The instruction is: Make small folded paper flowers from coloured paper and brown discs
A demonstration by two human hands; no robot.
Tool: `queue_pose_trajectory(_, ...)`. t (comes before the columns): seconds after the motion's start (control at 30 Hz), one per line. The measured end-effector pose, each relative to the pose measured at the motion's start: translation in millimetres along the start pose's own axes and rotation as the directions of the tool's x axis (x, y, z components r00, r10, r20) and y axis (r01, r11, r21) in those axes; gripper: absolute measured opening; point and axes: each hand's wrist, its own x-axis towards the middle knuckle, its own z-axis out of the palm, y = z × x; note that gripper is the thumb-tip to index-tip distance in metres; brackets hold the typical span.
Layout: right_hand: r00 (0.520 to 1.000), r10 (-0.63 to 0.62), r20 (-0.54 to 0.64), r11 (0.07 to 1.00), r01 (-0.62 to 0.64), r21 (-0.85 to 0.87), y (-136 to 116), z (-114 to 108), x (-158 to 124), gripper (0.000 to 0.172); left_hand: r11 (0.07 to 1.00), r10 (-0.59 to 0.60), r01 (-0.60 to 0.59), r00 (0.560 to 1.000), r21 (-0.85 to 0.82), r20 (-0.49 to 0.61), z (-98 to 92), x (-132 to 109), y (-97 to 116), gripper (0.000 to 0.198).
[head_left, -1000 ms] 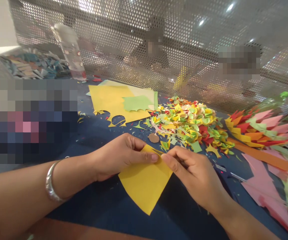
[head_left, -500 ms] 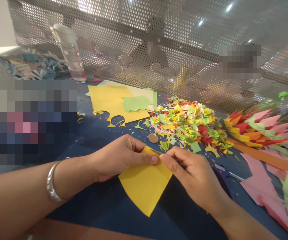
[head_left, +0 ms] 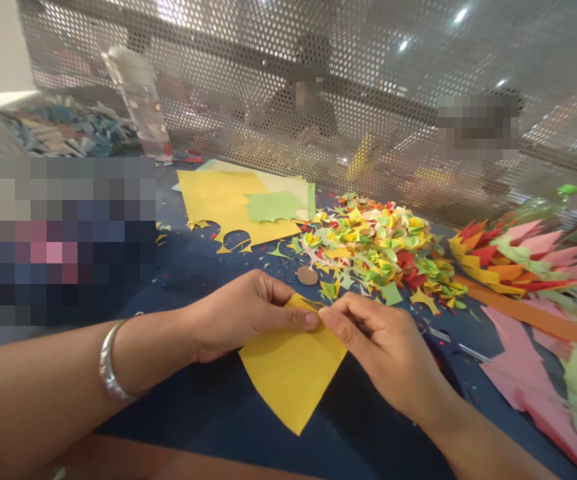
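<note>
Yellow paper piece (head_left: 291,373), one, top corner pinched by left hand (head_left: 238,320), right hand (head_left: 383,350)

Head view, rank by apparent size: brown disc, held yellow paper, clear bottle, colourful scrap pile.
1. colourful scrap pile
2. held yellow paper
3. clear bottle; farther off, so unsure against the paper
4. brown disc

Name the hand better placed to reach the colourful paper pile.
Probably the right hand: the pile lies just beyond it. The left hand is further off. Both pinch the yellow paper.
</note>
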Motion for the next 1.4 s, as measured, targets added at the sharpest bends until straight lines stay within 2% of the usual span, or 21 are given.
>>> queue_pose_trajectory(0.5, 0.999, 0.027, 0.021, 0.999, -0.027, 0.021, -2.1, 0.9, 0.4, 0.04, 1.0, 0.006, -0.006, 1.0, 0.005, 0.028, -0.1, 0.2, -0.8, 0.023)
queue_pose_trajectory(0.83, 0.999, 0.023, 0.032, 1.0, -0.024, 0.012, -0.5, 0.3, 1.7, 0.04, 1.0, -0.011, 0.011, 0.998, -0.007, 0.054, -1.0, 1.0, -0.9, 0.026)
queue_pose_trajectory(1.4, 1.0, 0.012, 0.027, 0.999, -0.013, 0.036, 1.0, 3.5, 1.2, 0.039, 0.998, -0.045, 0.043, 0.999, 0.05, 0.026, 1.2, 1.3, 1.0, 0.024)
